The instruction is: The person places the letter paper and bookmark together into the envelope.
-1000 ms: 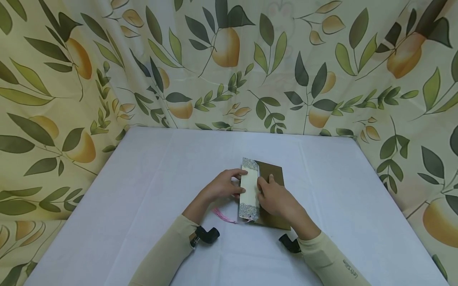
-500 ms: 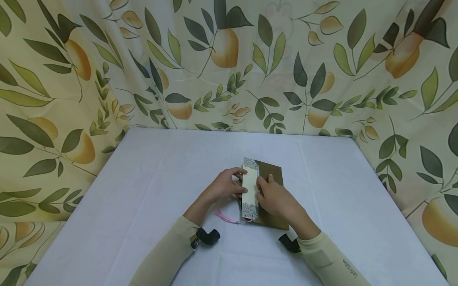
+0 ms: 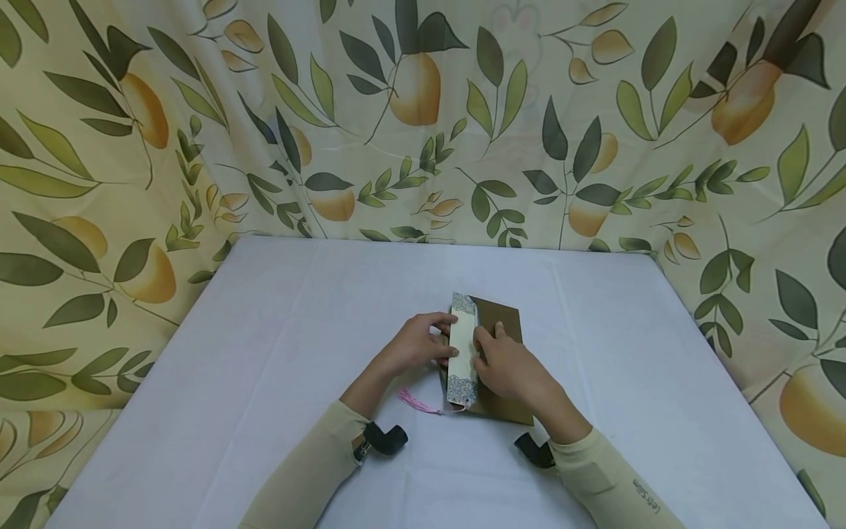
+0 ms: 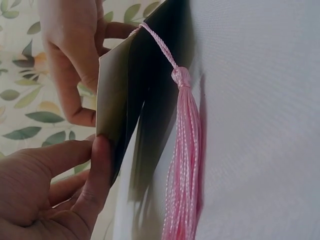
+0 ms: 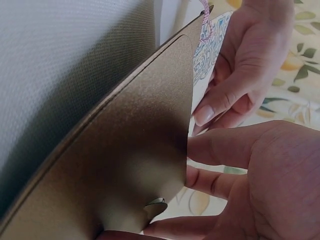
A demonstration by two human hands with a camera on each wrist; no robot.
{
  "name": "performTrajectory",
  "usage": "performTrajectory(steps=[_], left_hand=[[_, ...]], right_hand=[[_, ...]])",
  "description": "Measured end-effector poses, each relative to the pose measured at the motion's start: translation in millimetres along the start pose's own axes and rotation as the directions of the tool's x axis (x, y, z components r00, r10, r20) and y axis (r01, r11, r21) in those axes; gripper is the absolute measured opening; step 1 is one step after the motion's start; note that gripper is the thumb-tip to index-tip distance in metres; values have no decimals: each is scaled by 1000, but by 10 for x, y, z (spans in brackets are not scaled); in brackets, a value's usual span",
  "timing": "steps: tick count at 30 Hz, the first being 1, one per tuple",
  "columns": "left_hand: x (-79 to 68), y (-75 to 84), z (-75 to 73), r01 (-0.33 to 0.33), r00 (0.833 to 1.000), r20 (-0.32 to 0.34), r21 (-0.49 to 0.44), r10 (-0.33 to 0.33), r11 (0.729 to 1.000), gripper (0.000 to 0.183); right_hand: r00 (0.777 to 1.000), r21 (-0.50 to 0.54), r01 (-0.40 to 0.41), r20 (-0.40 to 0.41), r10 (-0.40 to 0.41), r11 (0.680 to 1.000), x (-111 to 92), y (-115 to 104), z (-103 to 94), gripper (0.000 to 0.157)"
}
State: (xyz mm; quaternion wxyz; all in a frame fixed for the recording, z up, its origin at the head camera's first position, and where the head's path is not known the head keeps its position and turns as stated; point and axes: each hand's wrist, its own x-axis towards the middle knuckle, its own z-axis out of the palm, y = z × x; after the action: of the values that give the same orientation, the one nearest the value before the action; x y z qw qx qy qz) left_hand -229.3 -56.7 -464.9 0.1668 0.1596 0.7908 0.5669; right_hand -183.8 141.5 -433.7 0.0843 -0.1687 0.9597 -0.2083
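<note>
A cream bookmark (image 3: pixel 462 345) with patterned ends lies along the left side of a bronze-brown envelope (image 3: pixel 501 397), partly overlapped by it or inside it; I cannot tell which. From the bookmark's near end a pink tassel (image 4: pixel 184 150) hangs on a twisted cord, trailing left over the table. My left hand (image 3: pixel 415 340) pinches the bookmark's left edge between thumb and fingers. My right hand (image 3: pixel 509 364) grips the envelope near the bookmark's right edge; its thumb and fingers (image 5: pixel 215 145) bend the brown sheet. Patterning on the bookmark's end shows bluish in the right wrist view.
A white cloth covers the table (image 3: pixel 317 316). Behind and to both sides hangs a curtain (image 3: pixel 423 147) printed with fruit and leaves. Black wrist cameras (image 3: pixel 386 439) sit below the hands.
The bookmark has shifted slightly to the right, and less of its width shows beside the brown envelope. The tassel has moved a little right with it. Both hands keep their hold.
</note>
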Motion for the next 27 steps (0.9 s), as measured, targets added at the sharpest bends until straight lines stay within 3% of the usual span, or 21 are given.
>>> performTrajectory(steps=[7, 14, 27], left_hand=[[-1, -1, 11, 8, 1000, 8, -5, -8, 1000, 60], [-8, -7, 12, -29, 999, 34, -32, 30, 999, 60], [-18, 26, 32, -29, 999, 37, 9, 28, 1000, 59]], right_hand=[[1000, -5, -2, -3, 2, 1000, 8, 5, 16, 8], [1000, -25, -2, -1, 2, 1000, -1, -18, 9, 9], [1000, -28, -10, 0, 10, 1000, -9, -23, 2, 9]])
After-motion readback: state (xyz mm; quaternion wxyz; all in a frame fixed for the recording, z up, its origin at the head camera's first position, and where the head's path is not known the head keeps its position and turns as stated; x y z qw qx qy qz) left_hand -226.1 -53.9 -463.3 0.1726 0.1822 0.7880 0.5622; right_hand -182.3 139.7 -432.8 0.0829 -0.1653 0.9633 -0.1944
